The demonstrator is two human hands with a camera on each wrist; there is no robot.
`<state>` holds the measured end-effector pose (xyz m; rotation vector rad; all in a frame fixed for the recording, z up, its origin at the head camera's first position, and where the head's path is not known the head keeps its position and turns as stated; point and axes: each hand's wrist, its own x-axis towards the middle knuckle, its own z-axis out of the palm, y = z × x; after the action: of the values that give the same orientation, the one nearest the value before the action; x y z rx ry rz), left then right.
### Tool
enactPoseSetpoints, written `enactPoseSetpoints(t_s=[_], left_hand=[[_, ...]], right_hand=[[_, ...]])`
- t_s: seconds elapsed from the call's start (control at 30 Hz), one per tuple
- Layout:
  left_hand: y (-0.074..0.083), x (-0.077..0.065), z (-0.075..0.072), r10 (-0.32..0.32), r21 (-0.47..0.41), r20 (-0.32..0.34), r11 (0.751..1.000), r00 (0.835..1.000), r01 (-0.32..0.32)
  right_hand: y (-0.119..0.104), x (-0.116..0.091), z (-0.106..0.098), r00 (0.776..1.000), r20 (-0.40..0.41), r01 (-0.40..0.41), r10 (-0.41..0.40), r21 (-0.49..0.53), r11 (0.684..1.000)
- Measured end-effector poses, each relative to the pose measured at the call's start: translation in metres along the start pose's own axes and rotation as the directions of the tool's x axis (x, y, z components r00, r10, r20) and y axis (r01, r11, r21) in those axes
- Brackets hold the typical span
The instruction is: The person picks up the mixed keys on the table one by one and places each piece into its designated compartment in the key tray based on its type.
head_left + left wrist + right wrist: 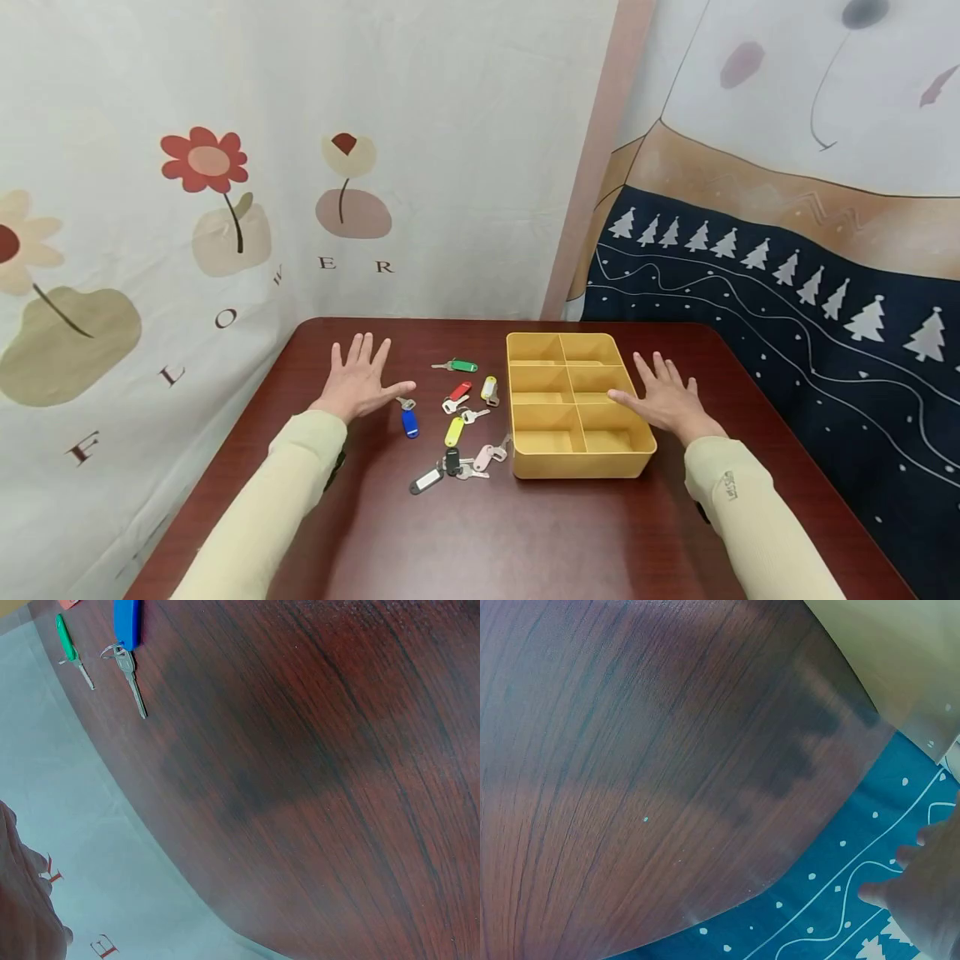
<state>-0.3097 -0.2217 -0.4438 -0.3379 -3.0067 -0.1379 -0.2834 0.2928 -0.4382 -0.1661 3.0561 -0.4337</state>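
Note:
My left hand [360, 383] is held over the left part of the table, fingers spread, holding nothing. Its thumb points toward a key with a blue tag [409, 423]. On the other side, my right hand [667, 400] is spread too, its thumb overlapping the right edge of a yellow divided box [585, 467]. Between the left hand and the box lie several tagged keys: a green tag [463, 366], a red tag [461, 390], a yellow tag [454, 432], a pale pink tag [483, 457] and a black tag [427, 481]. The box's compartments hold nothing visible.
The dark red wood-grain table [480, 550] has rounded far corners. A white curtain with flower prints [465, 167] hangs behind and to the left. At the right is a navy cloth with white trees [750, 308].

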Motion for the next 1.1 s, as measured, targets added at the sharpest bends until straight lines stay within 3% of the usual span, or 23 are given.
enactPoseSetpoints(t_s=[0.57, 1.1], left_hand=[[0.004, 0.004, 0.000, -0.002, -0.028, 0.042, 1.000, 0.999, 0.003], [0.011, 0.007, 0.004, 0.023, -0.068, 0.057, 0.998, 0.998, -0.019]], right_hand=[[-0.003, 0.000, 0.000, 0.997, 0.055, 0.046, -0.052, 0.101, 0.994], [0.003, 0.002, 0.005, 0.996, 0.088, -0.037, 0.021, 0.183, 0.982]])
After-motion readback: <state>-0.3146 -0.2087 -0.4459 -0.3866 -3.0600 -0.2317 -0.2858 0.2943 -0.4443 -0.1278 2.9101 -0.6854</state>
